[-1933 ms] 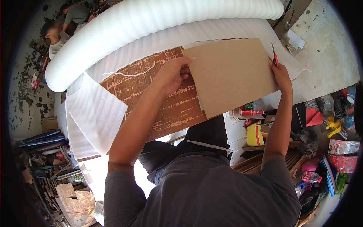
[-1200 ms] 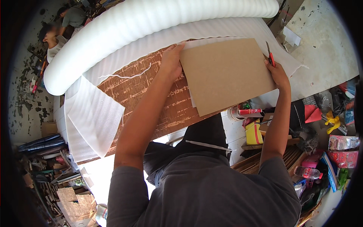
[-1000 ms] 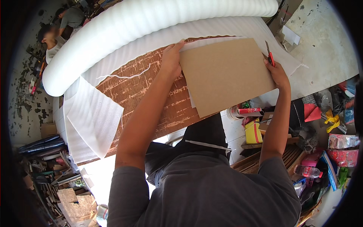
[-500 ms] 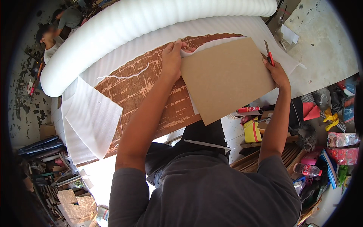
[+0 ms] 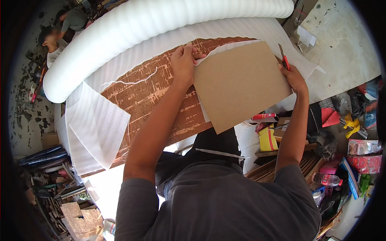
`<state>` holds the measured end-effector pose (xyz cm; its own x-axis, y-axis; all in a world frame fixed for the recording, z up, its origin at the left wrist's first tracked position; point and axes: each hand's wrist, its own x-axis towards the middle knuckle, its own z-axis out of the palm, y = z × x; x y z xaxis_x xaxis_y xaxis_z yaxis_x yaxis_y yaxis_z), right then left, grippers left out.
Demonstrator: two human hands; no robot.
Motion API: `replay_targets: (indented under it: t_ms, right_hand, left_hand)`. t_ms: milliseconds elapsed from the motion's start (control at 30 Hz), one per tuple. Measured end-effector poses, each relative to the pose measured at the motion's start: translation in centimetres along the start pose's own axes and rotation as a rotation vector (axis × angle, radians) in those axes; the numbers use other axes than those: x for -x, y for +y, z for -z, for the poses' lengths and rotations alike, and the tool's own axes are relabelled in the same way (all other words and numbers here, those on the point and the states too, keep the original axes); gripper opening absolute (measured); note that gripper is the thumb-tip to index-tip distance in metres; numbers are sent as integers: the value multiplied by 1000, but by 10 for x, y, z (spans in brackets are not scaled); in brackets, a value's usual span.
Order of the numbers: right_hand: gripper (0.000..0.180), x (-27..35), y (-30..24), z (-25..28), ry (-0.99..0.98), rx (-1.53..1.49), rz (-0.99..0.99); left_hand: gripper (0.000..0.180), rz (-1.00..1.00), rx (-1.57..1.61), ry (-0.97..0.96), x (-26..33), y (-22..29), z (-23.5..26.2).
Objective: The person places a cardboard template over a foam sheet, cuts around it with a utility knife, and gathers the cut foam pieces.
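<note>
A tan rectangular board [image 5: 241,84] is held tilted over the worktable, with a thin white foam sheet [image 5: 237,46] behind it, showing along its far and left edges. My left hand [image 5: 185,64] is at the board's far left corner, fingers curled at the foam's edge; their exact grip is partly hidden. At the board's right edge, my right hand [image 5: 295,78] grips a red utility knife [image 5: 286,63], its blade pointing away from me, while the thumb rests by the board.
A large white foam roll [image 5: 161,24] spans the table's far side. Foam offcuts [image 5: 96,124] and a thin foam strip [image 5: 136,82] lie on the scuffed brown tabletop [image 5: 140,100]. Clutter with a plastic bottle [image 5: 326,179] fills the right; wood scraps [image 5: 80,215] lie lower left. Two people [image 5: 54,44] are far left.
The board and the foam behind it have shifted slightly right and down. My left fingers have shifted a little at the foam's edge, and the right hand has barely moved.
</note>
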<state>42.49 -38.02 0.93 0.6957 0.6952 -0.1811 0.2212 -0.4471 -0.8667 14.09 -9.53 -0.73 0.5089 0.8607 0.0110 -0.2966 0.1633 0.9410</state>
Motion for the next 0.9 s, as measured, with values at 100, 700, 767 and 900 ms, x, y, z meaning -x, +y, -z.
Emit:
replay_targets:
  t_ms: [100, 700, 767, 900]
  right_hand:
    - [49, -6, 8, 0, 51, 111, 45]
    - [46, -15, 20, -12, 208, 76, 70]
    - [46, -12, 14, -15, 204, 73, 69]
    - [46, -14, 21, -9, 237, 153, 99]
  left_hand:
    - [28, 5, 69, 22, 0, -2, 3]
    - [48, 389, 227, -148, 105, 20, 13]
    - [37, -75, -166, -96, 115, 25, 26]
    - [29, -329, -688, 43, 127, 51, 52]
